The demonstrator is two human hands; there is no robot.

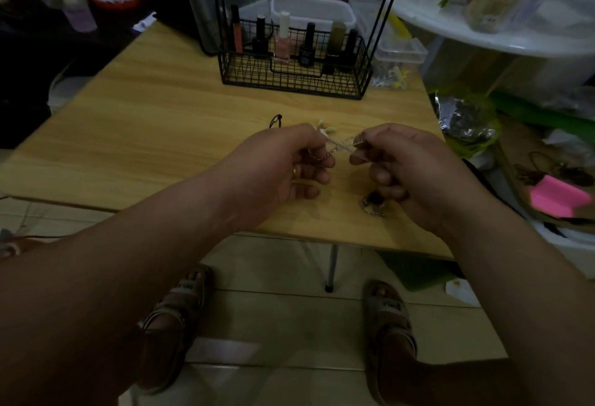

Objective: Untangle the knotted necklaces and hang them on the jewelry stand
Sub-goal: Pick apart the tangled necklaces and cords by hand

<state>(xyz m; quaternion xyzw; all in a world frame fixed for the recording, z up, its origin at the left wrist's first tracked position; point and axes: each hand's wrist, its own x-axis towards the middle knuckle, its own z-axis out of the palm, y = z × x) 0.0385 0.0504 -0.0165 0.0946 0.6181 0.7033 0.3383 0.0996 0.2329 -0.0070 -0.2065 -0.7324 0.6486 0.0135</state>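
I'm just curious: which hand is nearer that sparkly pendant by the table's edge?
Right. The right hand is close beside the pendant, just beyond it; the left hand, pinching the necklace chain, is farther left.

Fig. 1, head view. Single camera, head-worn, wide-angle. I read vantage as above near table edge, lens pitched forward and steeply down.

Frame centre: necklace chain [341, 143] pinched by left hand [283, 164] and right hand [409, 167]. Both hands near lens, forearms filling lower corners.

Table [145, 135] runs away from me to wire basket [294, 74], upper centre.

Bottom of frame reaches left sandal [180, 318] and right sandal [389, 318] on floor tiles [273, 309], almost straight below lens.

Periphery dim, soft.
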